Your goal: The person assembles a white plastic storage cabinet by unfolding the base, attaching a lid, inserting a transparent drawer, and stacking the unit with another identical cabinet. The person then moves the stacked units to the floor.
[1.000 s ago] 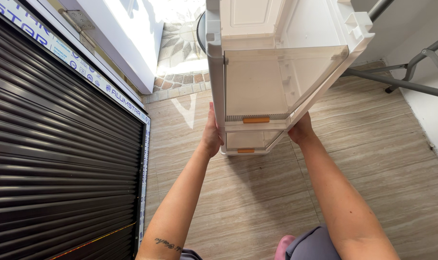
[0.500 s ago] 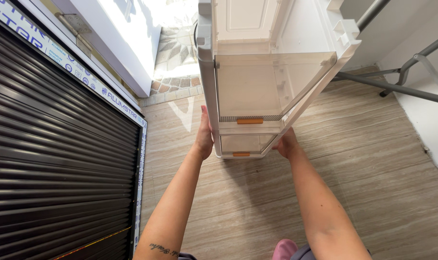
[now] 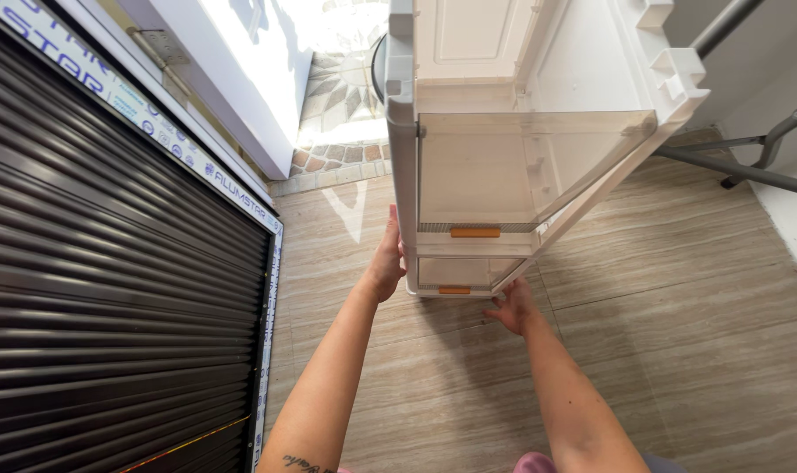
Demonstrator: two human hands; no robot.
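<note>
Two hands (image 3: 387, 263) (image 3: 514, 307) touch one drawer unit (image 3: 468, 158); two orange handles (image 3: 474, 232)

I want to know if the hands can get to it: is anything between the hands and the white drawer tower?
Nothing visible is. The left hand lies flat against the side of the white drawer tower, and the right hand is at its bottom edge, beside the lowest drawer. Only bare floor lies around them.

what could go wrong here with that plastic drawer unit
The tall white drawer unit is gripped only near its base: left hand flat on its side, right hand under the bottom corner. It could tip away or slip. The clear drawers with orange handles might slide out. The shutter is close beside it.
</note>
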